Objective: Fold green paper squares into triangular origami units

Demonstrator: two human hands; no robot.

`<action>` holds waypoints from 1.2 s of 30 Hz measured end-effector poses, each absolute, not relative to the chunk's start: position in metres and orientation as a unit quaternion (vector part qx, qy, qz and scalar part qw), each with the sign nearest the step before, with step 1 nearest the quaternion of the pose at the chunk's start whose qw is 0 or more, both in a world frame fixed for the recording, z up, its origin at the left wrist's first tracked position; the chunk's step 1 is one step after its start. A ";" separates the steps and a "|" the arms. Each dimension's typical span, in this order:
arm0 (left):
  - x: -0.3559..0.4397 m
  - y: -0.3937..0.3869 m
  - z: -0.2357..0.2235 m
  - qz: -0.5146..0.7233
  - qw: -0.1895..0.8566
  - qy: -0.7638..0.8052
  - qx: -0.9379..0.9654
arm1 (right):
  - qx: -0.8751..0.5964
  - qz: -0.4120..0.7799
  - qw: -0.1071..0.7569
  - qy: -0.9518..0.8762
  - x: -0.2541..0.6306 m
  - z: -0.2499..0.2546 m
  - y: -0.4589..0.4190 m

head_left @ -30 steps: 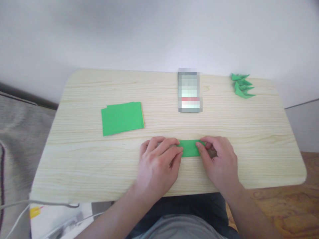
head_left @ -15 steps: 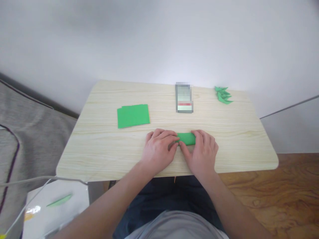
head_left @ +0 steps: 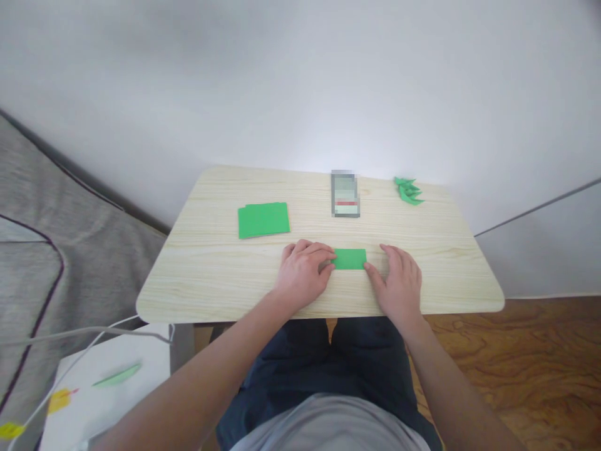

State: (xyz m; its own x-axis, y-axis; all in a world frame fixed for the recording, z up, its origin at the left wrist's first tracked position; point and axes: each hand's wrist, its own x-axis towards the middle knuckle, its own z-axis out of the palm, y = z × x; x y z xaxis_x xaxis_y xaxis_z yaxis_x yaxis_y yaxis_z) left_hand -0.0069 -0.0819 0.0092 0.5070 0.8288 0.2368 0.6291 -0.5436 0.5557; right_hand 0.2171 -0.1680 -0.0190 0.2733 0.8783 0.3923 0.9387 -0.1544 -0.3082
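A folded strip of green paper [head_left: 350,259] lies flat near the front of the light wood table. My left hand [head_left: 304,273] has its thumb and fingertips closed over the strip's left end, which they partly cover. At the other end, my right hand [head_left: 397,279] is open, thumb and fingers spread apart. Its thumb tip is at the strip's lower right corner, and the other fingers rest on the wood to the right.
A stack of green paper sheets [head_left: 263,220] lies at the left of the table [head_left: 201,282]. Behind the strip is a phone [head_left: 345,194] with a blurred screen. Pointed folded green paper pieces [head_left: 409,190] sit at the back right. Cables [head_left: 94,331] hang at lower left.
My right hand has slid right along the strip and spread its fingers, uncovering the right end. My left hand stays at the left end. The camera view has shifted slightly.
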 end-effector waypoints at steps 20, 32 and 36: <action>-0.010 -0.070 0.005 0.238 0.042 0.290 0.926 | -0.630 0.002 0.315 -0.710 0.213 -0.013 -0.144; 0.001 -0.061 0.008 0.207 -0.010 0.275 0.939 | -0.570 -0.018 0.153 -0.807 0.210 0.019 -0.123; 0.006 -0.057 0.011 0.250 0.034 0.306 0.918 | -0.591 -0.016 0.178 -0.787 0.206 0.012 -0.122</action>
